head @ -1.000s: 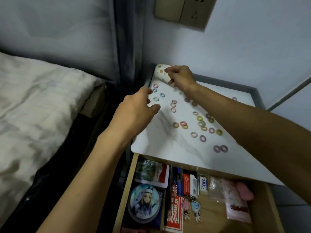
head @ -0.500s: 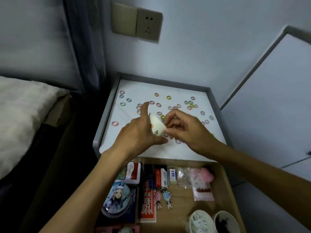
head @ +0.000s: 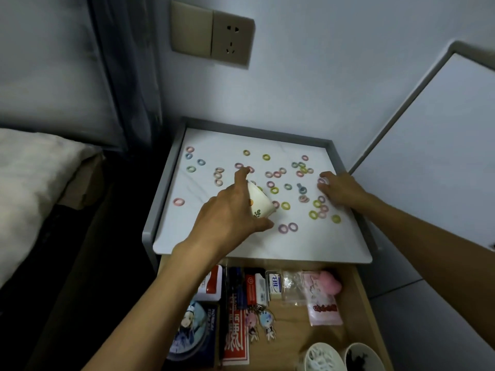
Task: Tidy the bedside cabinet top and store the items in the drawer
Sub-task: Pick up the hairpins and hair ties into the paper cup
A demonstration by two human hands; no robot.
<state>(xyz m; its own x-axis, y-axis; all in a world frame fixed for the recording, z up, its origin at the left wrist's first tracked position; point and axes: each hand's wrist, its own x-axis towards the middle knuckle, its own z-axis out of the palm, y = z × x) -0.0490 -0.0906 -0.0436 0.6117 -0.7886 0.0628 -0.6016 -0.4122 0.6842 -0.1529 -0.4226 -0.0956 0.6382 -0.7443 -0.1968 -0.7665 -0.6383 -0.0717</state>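
- Coloured rings (head: 274, 190) lie scattered over most of the white tabletop (head: 267, 247) of the bedside cabinet. They are thickest towards the right and thinner on the left. None that I can see has reached the open drawer (head: 292, 322) below, which already holds cards, keyrings and packets.
- The left hand (head: 227, 215) grips a small patterned cup (head: 259, 204) just above the middle of the tabletop. The cup is tipped on its side with its mouth facing away from the person. This looks like a scoop held ready to take loose rings, which would be easier than carrying them one at a time.
- The left fingers (head: 241, 178) wrap the cup from above with the thumb underneath, and the index finger reaches forward along it towards a pink ring.
- The right hand (head: 340, 188) rests palm down near the right rim, among the densest cluster, probably to gather or sweep rings towards the cup.
- The right fingers (head: 325, 183) are bent, with their tips on the surface and touching a pale ring. I cannot tell whether they pinch it or only press on it.
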